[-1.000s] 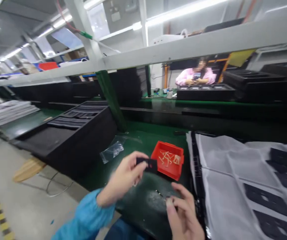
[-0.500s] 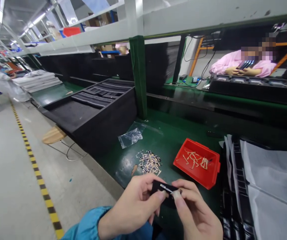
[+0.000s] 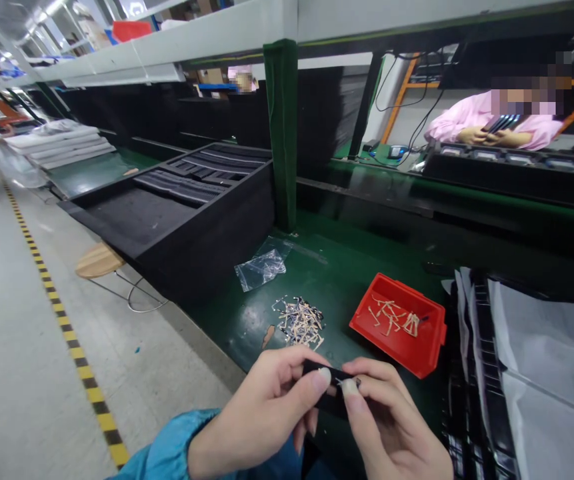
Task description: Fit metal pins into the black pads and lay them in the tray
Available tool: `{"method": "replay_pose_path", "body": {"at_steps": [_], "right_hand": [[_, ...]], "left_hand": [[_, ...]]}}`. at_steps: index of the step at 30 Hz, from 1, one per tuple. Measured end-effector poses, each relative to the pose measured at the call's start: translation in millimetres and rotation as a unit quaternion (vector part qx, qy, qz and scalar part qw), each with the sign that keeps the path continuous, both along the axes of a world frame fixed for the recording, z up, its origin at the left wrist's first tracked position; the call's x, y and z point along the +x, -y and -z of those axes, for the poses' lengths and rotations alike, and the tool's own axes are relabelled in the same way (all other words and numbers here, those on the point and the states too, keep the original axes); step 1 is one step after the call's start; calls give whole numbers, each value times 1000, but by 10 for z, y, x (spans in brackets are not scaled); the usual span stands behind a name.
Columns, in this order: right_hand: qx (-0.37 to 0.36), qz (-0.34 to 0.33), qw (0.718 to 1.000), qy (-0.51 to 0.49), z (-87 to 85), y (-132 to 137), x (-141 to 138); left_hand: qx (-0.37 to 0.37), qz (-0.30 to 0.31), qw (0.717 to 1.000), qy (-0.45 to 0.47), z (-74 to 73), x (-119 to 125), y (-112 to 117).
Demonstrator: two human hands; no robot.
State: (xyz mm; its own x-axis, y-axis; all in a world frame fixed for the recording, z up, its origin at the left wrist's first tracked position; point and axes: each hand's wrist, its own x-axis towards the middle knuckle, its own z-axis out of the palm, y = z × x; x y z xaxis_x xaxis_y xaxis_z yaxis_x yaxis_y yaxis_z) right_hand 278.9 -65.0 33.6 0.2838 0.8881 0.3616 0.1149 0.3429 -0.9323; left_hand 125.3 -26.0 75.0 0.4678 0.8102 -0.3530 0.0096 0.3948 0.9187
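Pinching a small black piece [image 3: 323, 393] tightly at its end, the left hand [image 3: 257, 417] meets the right hand [image 3: 391, 423], closed on what seems a thin metal pin [image 3: 347, 382].

I can read no words, labels, brands, numbers or signs on anything in front of me here.

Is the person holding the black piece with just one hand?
No, the left hand and the right hand are both pinching the black piece between their fingers.
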Motion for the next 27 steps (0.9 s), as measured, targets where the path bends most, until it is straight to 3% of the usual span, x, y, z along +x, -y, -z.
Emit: {"method": "replay_pose_path", "body": {"at_steps": [5, 10, 15, 19, 24, 27], "right_hand": [[-12, 60, 998, 1, -73, 45, -130], [5, 78, 995, 62, -91, 53, -160], [22, 76, 994, 81, -107, 46, -172], [32, 75, 993, 88, -105, 60, -181], [55, 136, 971, 188, 14, 80, -43], [52, 139, 980, 132, 53, 104, -32]], "left_hand": [[55, -25, 997, -43, 0, 26, 32], [174, -16, 980, -95, -18, 12, 71], [241, -8, 963, -117, -22, 20, 85], [257, -15, 958, -127, -6, 30, 103], [273, -65, 950, -139, 52, 28, 93], [253, -109, 954, -114, 87, 48, 74]]}}
